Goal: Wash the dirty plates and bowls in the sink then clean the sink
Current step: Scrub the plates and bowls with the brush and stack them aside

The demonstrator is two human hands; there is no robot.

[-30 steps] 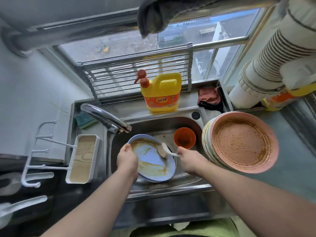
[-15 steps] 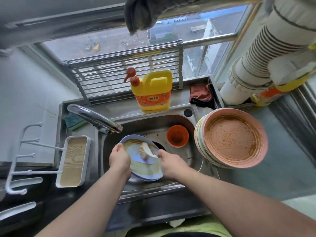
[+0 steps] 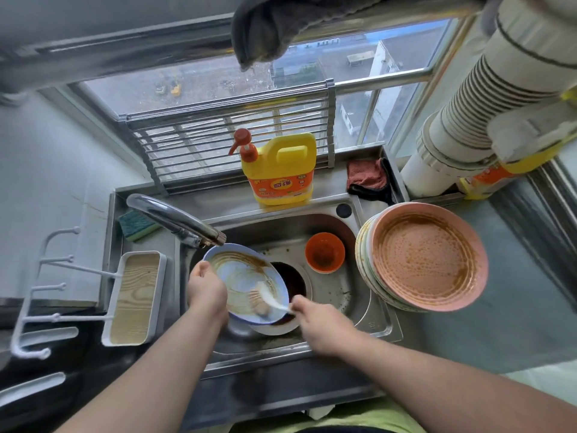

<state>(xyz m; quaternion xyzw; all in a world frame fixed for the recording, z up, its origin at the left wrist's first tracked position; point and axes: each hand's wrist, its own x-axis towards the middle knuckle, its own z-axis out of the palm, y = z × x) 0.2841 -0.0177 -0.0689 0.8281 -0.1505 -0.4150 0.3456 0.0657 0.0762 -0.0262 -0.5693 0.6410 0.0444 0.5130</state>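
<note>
A blue plate (image 3: 237,276) smeared with brown sauce is tilted over the steel sink (image 3: 368,307). My left hand (image 3: 206,290) grips its left rim. My right hand (image 3: 315,323) holds a white-handled dish brush (image 3: 265,303), whose bristles press on the plate's lower part. An orange bowl (image 3: 324,253) stands in the sink's far right corner. A stack of dirty plates (image 3: 424,257), pink one on top and coated in sauce, sits on the sink's right edge. The dark drain (image 3: 295,282) shows behind the blue plate.
A chrome faucet (image 3: 175,218) reaches over the plate from the left. Yellow detergent bottle (image 3: 281,170) and a red cloth (image 3: 367,178) sit behind the sink, a green sponge (image 3: 135,226) at the back left. A white rack with a wooden tray (image 3: 134,296) is left of it.
The brush has swept from the plate's upper right down to its lower edge, and my right hand has followed it toward me. More blue surface shows where the sauce was scrubbed.
</note>
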